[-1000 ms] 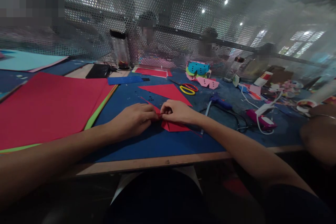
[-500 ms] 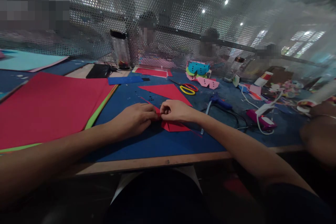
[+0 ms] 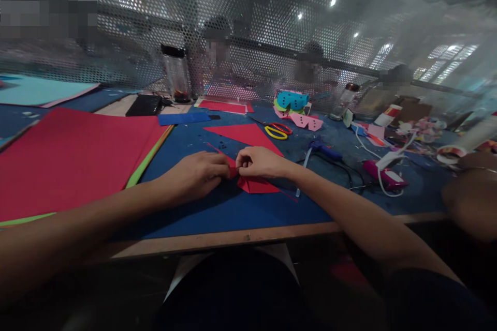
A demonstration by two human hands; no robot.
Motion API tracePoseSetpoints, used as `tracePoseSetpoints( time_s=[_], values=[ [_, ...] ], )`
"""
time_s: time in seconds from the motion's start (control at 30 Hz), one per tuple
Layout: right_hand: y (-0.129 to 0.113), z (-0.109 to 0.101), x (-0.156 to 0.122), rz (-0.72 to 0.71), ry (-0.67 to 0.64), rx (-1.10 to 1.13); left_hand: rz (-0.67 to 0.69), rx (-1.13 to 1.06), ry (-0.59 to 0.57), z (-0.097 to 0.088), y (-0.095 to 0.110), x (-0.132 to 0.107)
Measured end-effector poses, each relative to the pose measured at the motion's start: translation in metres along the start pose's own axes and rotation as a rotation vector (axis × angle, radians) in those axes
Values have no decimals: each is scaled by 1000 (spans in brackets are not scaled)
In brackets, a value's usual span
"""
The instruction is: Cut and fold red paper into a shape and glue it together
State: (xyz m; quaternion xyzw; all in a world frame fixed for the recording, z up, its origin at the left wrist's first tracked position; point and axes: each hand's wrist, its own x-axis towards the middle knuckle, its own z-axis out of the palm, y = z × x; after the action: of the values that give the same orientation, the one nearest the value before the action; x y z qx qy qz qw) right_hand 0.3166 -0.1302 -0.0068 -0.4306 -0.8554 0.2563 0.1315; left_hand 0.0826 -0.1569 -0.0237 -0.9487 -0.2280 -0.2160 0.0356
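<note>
A small folded piece of red paper (image 3: 254,185) lies on the blue table mat (image 3: 217,209) in front of me. My left hand (image 3: 196,176) and my right hand (image 3: 259,162) meet over its upper left corner. Both have their fingers curled and pinched on the paper's edge, fingertips almost touching. Part of the paper is hidden under my hands. A larger red paper triangle (image 3: 243,134) lies flat just beyond them.
A big red sheet (image 3: 73,155) over a green one covers the left. Scissors (image 3: 277,130), a blue glue gun (image 3: 325,150), a purple tool (image 3: 384,178) with white cable, pink and blue cut-outs and clutter lie right. Another person's arm (image 3: 469,196) rests far right. A perforated metal screen stands behind.
My hands stay pinched on the red paper; the fingers have shifted only slightly. The arm at the far right has moved a little.
</note>
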Motion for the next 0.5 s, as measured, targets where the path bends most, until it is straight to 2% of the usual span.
tracePoseSetpoints(
  time_s=[0.2,0.5],
  values=[
    [1,0,1,-13,9,-17,5,-35,-51,-5,-4,-4],
    [2,1,2,8,-17,-1,-13,-108,-24,-5,-5,-3]
  ],
)
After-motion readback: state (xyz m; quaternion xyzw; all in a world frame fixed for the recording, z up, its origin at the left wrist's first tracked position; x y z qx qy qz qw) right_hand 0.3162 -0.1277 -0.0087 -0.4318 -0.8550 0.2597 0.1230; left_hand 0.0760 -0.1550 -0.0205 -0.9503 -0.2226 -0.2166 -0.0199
